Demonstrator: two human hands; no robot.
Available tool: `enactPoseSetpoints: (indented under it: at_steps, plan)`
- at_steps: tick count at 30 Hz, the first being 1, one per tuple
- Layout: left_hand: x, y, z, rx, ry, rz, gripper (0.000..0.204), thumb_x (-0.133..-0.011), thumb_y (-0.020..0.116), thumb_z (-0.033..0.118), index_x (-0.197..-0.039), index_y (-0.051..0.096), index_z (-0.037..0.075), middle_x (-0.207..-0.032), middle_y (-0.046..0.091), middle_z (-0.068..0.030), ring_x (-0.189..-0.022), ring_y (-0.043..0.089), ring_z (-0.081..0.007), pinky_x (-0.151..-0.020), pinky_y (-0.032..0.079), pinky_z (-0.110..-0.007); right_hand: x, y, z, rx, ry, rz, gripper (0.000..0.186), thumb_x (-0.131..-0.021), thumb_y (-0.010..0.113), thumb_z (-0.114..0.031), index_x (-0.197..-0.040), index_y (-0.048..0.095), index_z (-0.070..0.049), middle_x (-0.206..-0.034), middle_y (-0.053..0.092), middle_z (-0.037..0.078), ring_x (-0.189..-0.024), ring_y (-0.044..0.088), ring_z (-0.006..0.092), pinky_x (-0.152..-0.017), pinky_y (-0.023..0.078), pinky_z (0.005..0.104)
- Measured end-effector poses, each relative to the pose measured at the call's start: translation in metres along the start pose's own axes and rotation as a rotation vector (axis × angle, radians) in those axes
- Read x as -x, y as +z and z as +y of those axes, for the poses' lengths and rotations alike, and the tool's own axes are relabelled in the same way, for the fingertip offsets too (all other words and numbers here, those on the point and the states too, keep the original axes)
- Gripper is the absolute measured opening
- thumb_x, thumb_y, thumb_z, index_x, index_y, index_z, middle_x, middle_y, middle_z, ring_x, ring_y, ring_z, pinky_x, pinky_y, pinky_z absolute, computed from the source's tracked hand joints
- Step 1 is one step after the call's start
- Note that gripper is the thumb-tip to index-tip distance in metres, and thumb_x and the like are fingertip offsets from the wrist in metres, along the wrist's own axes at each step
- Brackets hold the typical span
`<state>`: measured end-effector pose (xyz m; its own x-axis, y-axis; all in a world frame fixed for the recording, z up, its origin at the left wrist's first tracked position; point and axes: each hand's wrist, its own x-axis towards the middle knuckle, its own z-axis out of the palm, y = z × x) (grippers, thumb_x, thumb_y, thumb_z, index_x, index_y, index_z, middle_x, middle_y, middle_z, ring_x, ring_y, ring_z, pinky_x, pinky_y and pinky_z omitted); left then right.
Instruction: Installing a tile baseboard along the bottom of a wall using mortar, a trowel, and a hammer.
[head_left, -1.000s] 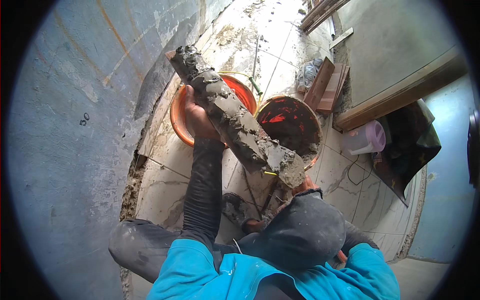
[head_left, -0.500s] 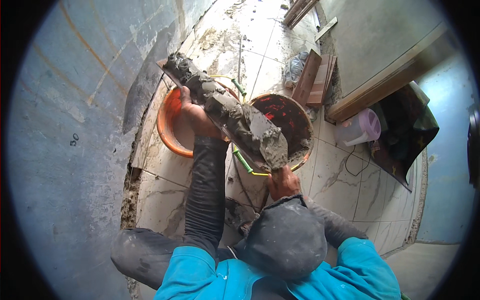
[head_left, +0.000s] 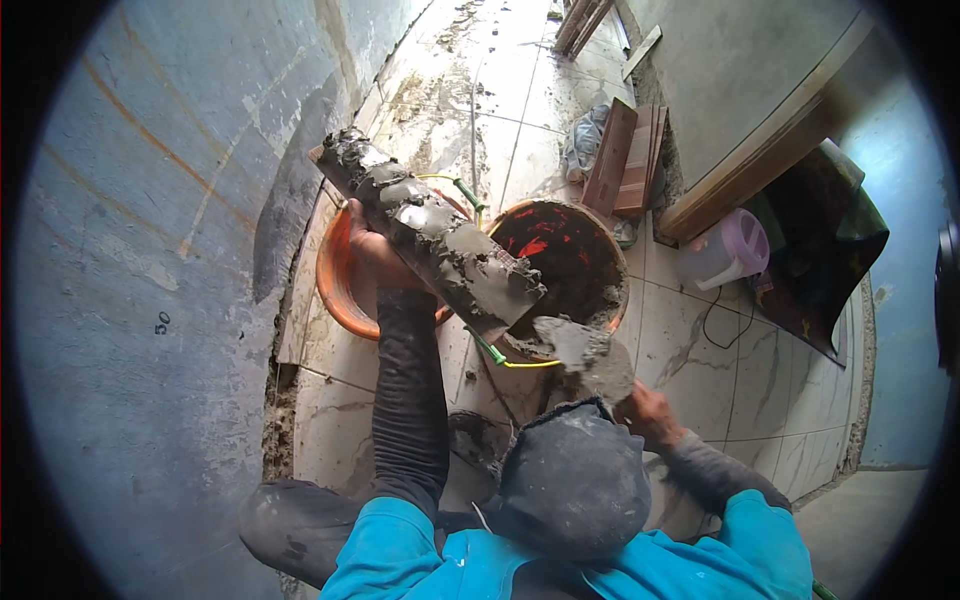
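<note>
My left hand [head_left: 378, 258] is closed around the lower edge of a long narrow tile strip [head_left: 487, 318], held tilted above two buckets. Wet grey mortar [head_left: 440, 235] lies in a thick uneven layer along its upper face. In my right hand [head_left: 652, 415], to the right of the strip and lower, is a trowel [head_left: 595, 360] with mortar on its blade. Its handle is mostly hidden by the fingers. Beneath the strip's left part stands an orange bucket [head_left: 338, 290]. The other bucket [head_left: 618, 270] is smeared inside with mortar, and the trowel tip overlaps its near rim.
A peeling blue wall [head_left: 170, 330] rises close on the left. Brown strips [head_left: 625, 165] lean beside a plastic bag [head_left: 583, 140] ahead right. A pitcher with a pink lid [head_left: 735, 245] stands by a dark sheet [head_left: 825, 240] and a wooden frame [head_left: 760, 140].
My right hand has drawn the trowel off the strip, down and to the right. The mortar at the strip's near end now looks flatter. My left hand still holds the strip.
</note>
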<state>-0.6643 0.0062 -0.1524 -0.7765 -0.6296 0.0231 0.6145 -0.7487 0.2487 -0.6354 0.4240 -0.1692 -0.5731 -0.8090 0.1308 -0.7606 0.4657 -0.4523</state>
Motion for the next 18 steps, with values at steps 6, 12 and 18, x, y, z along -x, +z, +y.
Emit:
enactPoseSetpoints:
  at_steps: [6, 12, 18]
  plan:
    - [-0.003, 0.014, -0.003, -0.012, 0.014, -0.092, 0.046, -0.098, 0.032, 0.042, -0.118, 0.057, 0.009, -0.106, 0.063, -0.0072, -0.096, 0.061, -0.0239, -0.088, 0.049, -0.040, -0.067, -0.054, -0.025, -0.879, 0.099, -0.298, 0.035, -0.079, 0.060, -0.016, -0.107, 0.054, 0.004, -0.076, 0.058, 0.010, -0.064, 0.061, 0.0205, -0.055, 0.049, 0.0294]
    - [-0.007, 0.005, -0.017, 0.045, -0.005, -0.110, 0.047, -0.097, 0.033, 0.044, -0.118, 0.057, 0.009, -0.109, 0.062, -0.0079, -0.097, 0.060, -0.0251, -0.089, 0.049, -0.042, -0.110, -0.056, -0.040, -1.367, 0.425, -0.664, 0.037, -0.098, 0.044, -0.033, -0.101, 0.056, 0.001, -0.067, 0.055, 0.007, -0.050, 0.057, 0.0149, -0.048, 0.047, 0.0278]
    - [-0.006, 0.000, -0.007, 0.008, -0.005, -0.044, 0.048, -0.097, 0.033, 0.044, -0.118, 0.056, 0.009, -0.107, 0.062, -0.0102, -0.098, 0.060, -0.0275, -0.089, 0.048, -0.046, -0.057, -0.077, -0.014, -1.370, 0.597, -0.879, 0.036, -0.099, 0.042, -0.034, -0.099, 0.055, -0.001, -0.068, 0.055, 0.006, -0.051, 0.054, 0.0122, -0.046, 0.045, 0.0260]
